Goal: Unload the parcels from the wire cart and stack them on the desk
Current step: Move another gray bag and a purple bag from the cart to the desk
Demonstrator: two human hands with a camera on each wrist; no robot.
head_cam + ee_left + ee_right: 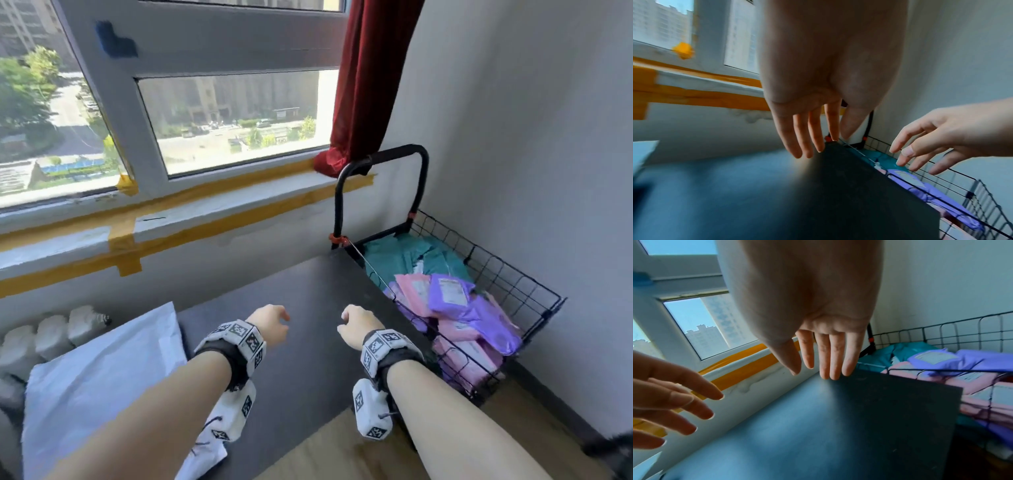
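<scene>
Parcels (448, 294) heaped in wire cart (507, 284), right of desk (308, 308) and lower than its top. Soft plastic mailers: purple (448, 291) on top, pink (411, 291) beneath, teal (407, 257) at far end. White label on purple one, print too blurred to read. Lower layers hidden behind mesh and desk edge. Cart: black wire grid, black tube handle (419, 171), red clips at handle base. Desk matte dark, flat; near part cut off by frame. Left hand (270, 325) above desk, empty, fingers (795, 138) straight and relaxed, touching nothing. Right hand (358, 325) above desk near cart side, empty, fingers (830, 356) straight, loosely spread. Bands with square black-white marker codes on both wrists. White poly bag (102, 377) flat on desk's left, wrinkled, partly under left forearm. Yellow tape (126, 246) strips along white sill. Red curtain (366, 85) bunched onto sill by handle. White radiator (51, 332) at left, mostly hidden.
</scene>
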